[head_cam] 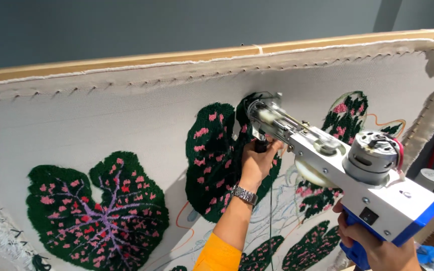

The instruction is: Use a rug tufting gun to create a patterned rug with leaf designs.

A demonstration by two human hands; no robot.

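Left hand (258,161) raised, arm outstretched in an orange sleeve, fingers (272,146) curled tight around a grip, right hand (372,246) low, wrapped closed around a handle

A single head-worn camera looks forward and slightly upward along the person's outstretched arms, close to a stretched cloth (101,120) on a wooden frame (126,60). The view is tilted, so the frame's top bar climbs from lower left to upper right. The tufting gun (337,165) fills the right foreground, very near the lens, with the right hand (372,246) cut by the lower edge and the left hand (257,160) farther ahead near centre. A grey wall (177,25) shows above the frame.
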